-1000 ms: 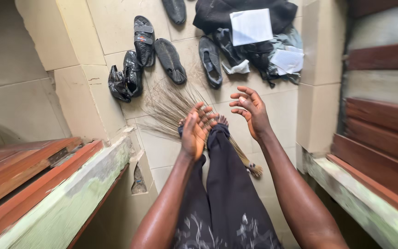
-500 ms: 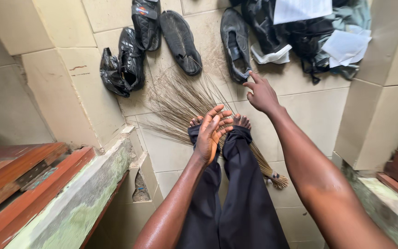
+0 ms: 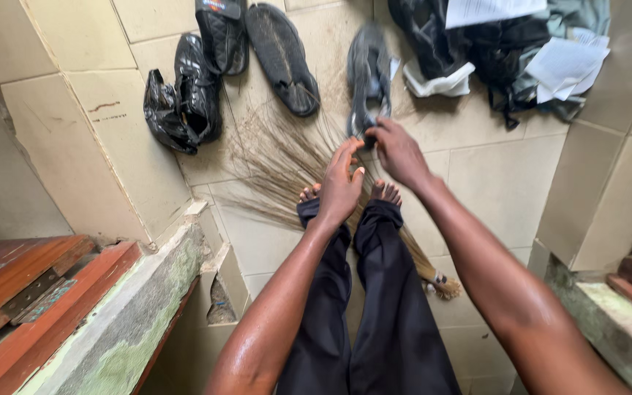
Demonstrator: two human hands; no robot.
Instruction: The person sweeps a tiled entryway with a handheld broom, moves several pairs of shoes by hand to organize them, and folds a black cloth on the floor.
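My right hand point(image 3: 398, 152) reaches down to a dark slip-on shoe point(image 3: 368, 73) on the tiled floor, and its fingers close on the shoe's heel end. The shoe looks blurred. My left hand point(image 3: 340, 186) hovers open, fingers straight, just above my bare feet point(image 3: 383, 193) and close beside the right hand. A straw broom point(image 3: 279, 157) lies on the floor under my feet, with its bristles fanned toward the shoes and its bound end point(image 3: 440, 282) by my right leg.
More dark shoes point(image 3: 281, 47) and a crumpled black bag point(image 3: 161, 113) lie at the top left. A pile of dark clothes with white papers point(image 3: 565, 62) lies at the top right. Tiled pillars point(image 3: 89, 139) and wooden slatted benches point(image 3: 31, 292) flank both sides.
My right hand has dropped from pointing beside the shoe onto its heel and closed on it. My left hand has shifted slightly forward. The view has tilted down a little.
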